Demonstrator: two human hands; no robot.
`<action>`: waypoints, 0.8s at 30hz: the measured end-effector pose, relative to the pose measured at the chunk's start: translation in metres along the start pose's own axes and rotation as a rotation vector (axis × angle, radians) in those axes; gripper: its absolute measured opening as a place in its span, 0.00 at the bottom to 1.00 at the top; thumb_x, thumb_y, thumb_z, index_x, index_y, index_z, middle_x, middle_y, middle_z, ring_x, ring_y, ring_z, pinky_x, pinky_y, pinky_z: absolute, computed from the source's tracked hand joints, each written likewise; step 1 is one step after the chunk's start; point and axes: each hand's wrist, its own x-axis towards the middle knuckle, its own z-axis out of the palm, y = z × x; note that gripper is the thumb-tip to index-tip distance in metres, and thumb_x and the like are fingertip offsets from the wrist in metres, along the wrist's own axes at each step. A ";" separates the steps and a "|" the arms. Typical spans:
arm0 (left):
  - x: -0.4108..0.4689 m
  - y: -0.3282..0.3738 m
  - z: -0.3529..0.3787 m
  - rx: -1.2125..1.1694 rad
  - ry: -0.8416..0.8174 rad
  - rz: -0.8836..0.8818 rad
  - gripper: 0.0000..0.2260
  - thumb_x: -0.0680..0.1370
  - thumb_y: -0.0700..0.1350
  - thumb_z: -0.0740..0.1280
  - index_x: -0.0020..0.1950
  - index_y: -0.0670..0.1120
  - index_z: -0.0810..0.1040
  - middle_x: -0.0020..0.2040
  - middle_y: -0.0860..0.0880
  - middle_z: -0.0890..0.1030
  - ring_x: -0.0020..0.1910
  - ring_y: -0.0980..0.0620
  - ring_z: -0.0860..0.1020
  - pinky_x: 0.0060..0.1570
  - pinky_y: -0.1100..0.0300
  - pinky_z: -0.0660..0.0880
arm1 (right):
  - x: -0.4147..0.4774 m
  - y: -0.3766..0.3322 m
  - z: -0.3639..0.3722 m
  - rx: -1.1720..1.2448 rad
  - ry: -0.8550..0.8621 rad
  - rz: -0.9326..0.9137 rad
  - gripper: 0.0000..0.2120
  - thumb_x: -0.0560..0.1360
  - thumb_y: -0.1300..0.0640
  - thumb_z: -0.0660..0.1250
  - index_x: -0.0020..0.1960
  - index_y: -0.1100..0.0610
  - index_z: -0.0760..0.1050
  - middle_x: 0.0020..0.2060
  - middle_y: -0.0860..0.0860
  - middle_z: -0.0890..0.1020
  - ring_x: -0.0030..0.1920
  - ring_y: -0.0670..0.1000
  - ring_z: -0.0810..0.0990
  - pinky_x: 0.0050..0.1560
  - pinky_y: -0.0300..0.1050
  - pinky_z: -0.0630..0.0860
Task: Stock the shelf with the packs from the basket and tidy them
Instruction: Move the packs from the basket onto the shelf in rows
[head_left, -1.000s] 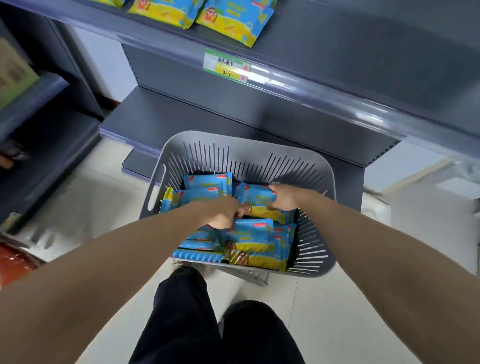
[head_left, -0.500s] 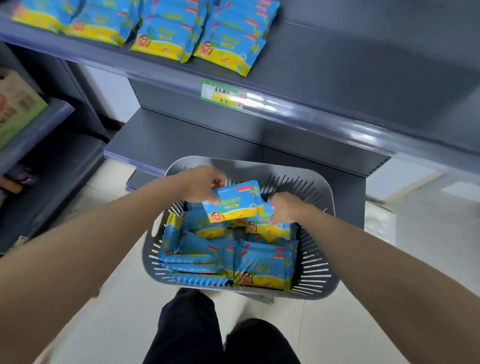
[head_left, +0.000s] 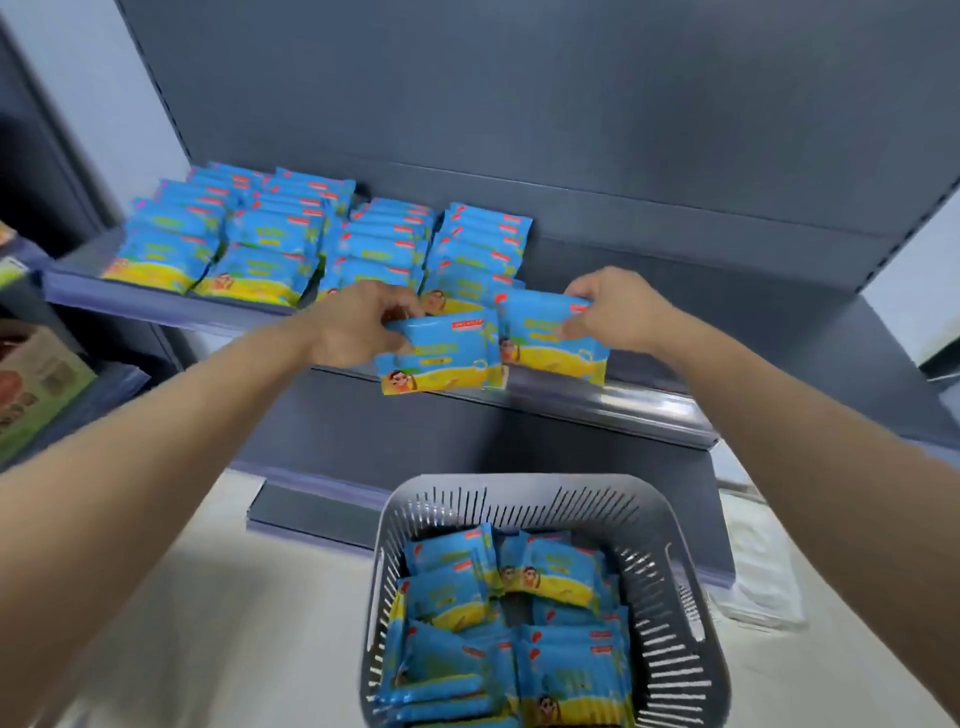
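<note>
Fingers (head_left: 402, 312) of the left hand (head_left: 358, 325) curl over the top edge of the left pack (head_left: 441, 356), with the thumb under its left end. The right hand (head_left: 615, 312) pinches the right pack (head_left: 550, 338) at its right end in the same manner. Both packs face up, side by side, at the front edge of the shelf (head_left: 649, 410), just right of the stocked rows (head_left: 270, 244). The left pack overhangs the edge and tilts toward the floor. Whether either pack rests on the shelf cannot be told. The basket (head_left: 675, 597) stands on the floor below the shelf, with many loose packs (head_left: 519, 623) in it.

Step in hand, as judged: placing two packs beside the rows. Much stock remains, so the task is far from done.

Possible faults from here:

- Drop. Cause: release while a pack overhangs the edge. The film looks slick and the pack soft, so it would likely slide off toward the basket or floor.
- Disturbed rows. Cause: pushing the left pack back at an angle. It sits just in front of the nearest row and could shove or overlap that row's front pack.
- Crooked placement. Cause: an end grip gives little control of the far corner, so a limp pack may twist or buckle as it is pushed back.
- Uneven facing. Cause: both packs set down at once without squaring them to the edge.
</note>
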 end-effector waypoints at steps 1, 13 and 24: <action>0.003 -0.007 -0.014 0.004 0.031 -0.006 0.09 0.72 0.33 0.68 0.49 0.43 0.77 0.42 0.47 0.76 0.42 0.52 0.71 0.40 0.61 0.67 | 0.012 -0.007 -0.002 0.035 0.052 0.008 0.09 0.69 0.58 0.73 0.47 0.60 0.80 0.38 0.54 0.76 0.40 0.52 0.73 0.35 0.42 0.66; 0.062 -0.078 -0.070 0.140 0.085 -0.092 0.09 0.72 0.32 0.65 0.51 0.41 0.76 0.44 0.46 0.75 0.43 0.48 0.72 0.41 0.62 0.65 | 0.106 -0.038 0.060 -0.017 0.000 0.128 0.15 0.68 0.52 0.74 0.50 0.59 0.77 0.48 0.55 0.78 0.47 0.55 0.77 0.45 0.45 0.74; 0.089 -0.092 -0.065 0.169 0.040 -0.081 0.15 0.71 0.37 0.71 0.56 0.43 0.74 0.49 0.47 0.76 0.46 0.47 0.74 0.46 0.55 0.72 | 0.156 -0.038 0.073 -0.389 0.218 0.233 0.29 0.73 0.49 0.66 0.70 0.56 0.64 0.63 0.57 0.70 0.63 0.59 0.66 0.61 0.53 0.66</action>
